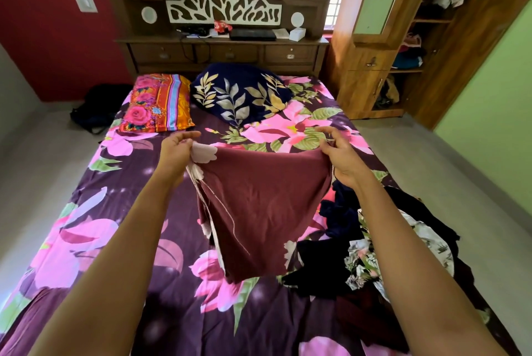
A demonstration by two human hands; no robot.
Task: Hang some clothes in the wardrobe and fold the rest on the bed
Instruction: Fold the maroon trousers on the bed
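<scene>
- No text, label, brand, number or sign is being shown legibly anywhere in the view.
- Whatever is printed on the white box (297,34) and the red packet (221,26), on the headboard shelf in the upper middle of the frame, is being rendered too small to be read.

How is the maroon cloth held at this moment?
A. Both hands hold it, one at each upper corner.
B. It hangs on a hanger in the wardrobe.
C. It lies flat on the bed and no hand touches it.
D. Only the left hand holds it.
A: the left hand and the right hand each pinch an upper corner of the maroon cloth, which hangs spread between them above the bed.
</scene>
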